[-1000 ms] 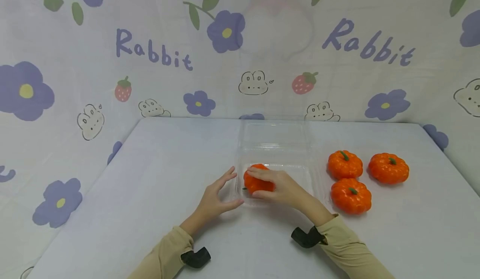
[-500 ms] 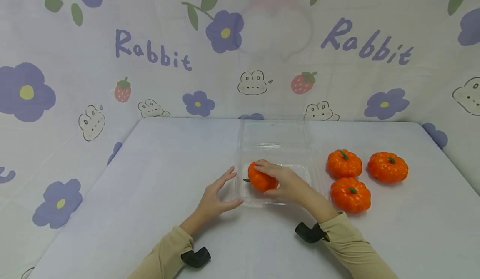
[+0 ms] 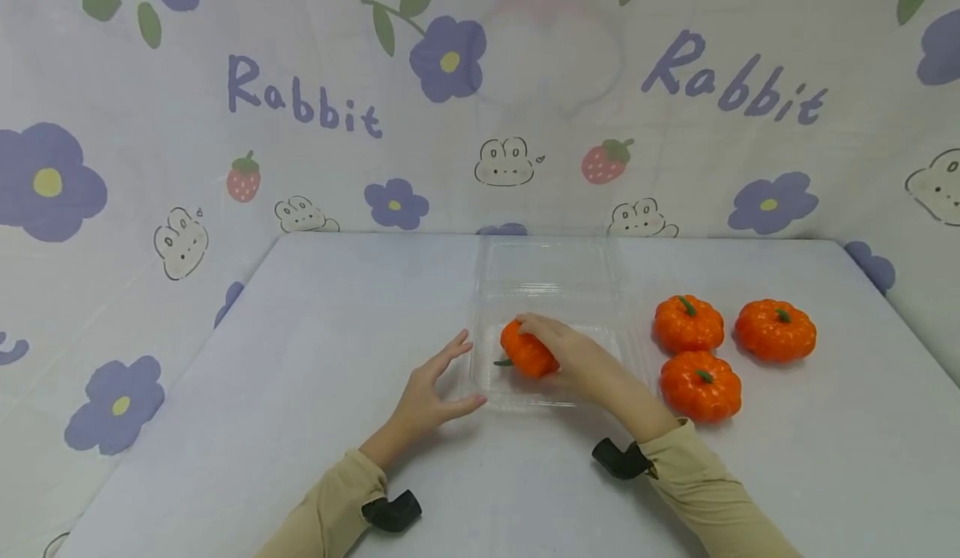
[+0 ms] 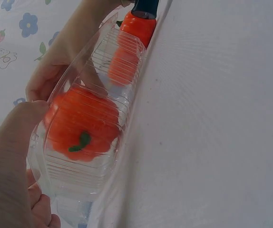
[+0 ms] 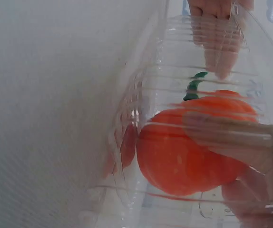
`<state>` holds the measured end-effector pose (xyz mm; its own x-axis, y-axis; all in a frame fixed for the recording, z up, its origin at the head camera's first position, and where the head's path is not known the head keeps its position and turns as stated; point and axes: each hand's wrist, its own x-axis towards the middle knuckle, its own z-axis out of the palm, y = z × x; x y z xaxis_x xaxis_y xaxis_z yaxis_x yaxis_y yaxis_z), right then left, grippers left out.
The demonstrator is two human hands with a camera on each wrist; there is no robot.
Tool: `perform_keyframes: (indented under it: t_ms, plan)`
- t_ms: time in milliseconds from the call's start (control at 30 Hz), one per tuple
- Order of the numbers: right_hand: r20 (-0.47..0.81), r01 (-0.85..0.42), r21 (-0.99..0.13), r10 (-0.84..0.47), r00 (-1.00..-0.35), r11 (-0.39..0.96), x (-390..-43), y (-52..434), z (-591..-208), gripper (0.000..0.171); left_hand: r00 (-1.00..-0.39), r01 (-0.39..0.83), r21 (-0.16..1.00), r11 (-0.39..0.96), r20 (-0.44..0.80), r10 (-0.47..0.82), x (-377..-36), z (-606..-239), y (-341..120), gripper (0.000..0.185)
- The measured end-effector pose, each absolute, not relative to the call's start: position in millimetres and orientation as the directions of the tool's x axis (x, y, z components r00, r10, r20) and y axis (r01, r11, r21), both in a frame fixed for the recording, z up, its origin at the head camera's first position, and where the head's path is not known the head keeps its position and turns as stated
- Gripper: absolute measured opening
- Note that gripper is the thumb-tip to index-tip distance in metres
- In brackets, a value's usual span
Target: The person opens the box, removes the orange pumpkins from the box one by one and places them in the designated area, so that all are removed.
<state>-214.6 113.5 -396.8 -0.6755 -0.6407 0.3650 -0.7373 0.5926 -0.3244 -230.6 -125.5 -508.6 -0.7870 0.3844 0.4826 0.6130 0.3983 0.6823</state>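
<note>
A clear plastic clamshell box (image 3: 487,391) lies open in the middle of the table, its lid (image 3: 551,271) folded back. My right hand (image 3: 573,354) grips a small orange pumpkin (image 3: 527,354) inside the box tray, the pumpkin tipped with its green stem (image 3: 501,363) pointing left. Seen through the ribbed wall, the pumpkin (image 4: 82,128) (image 5: 189,147) fills both wrist views. My left hand (image 3: 435,391) rests against the box's left wall with straight fingers, thumb (image 4: 17,128) on the rim.
Three more orange pumpkins (image 3: 688,322) (image 3: 775,330) (image 3: 701,386) sit on the table to the right of the box. A flower-and-rabbit cloth (image 3: 300,104) hangs behind and to the left. The table's left half (image 3: 315,316) is bare white.
My right hand has carried the pumpkin a little right and farther into the tray, turning it so the stem points left. The left hand has stayed at the box's wall.
</note>
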Motion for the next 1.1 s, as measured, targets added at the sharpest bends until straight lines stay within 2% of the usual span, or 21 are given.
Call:
perform_keyframes:
  t_ms: [133,300,600,933,1100]
  plan:
    - [0.381,-0.742,-0.278,-0.638,-0.669,0.611,-216,118,-395,0.070,-0.784,0.616,0.683,0.391,0.488,0.384,-231,-509,-125,0.072]
    - [0.416,-0.741,-0.233,-0.625,-0.661,0.630,-218,123,-394,0.065,-0.770,0.634,0.670,0.386,0.507,0.387,-234,-511,-126,0.072]
    - [0.380,-0.698,-0.318,-0.589,-0.713,0.641,-221,131,-392,0.068,-0.739,0.671,0.648,0.361,0.552,0.385,-236,-514,-126,0.072]
    - [0.355,-0.619,-0.414,-0.508,-0.785,0.667,-221,140,-391,0.069,-0.739,0.672,0.645,0.363,0.554,0.384,-237,-515,-125,0.071]
    - [0.387,-0.625,-0.474,-0.490,-0.781,0.621,-223,142,-390,0.074,-0.742,0.669,0.644,0.372,0.553,0.378,-237,-515,-126,0.071]
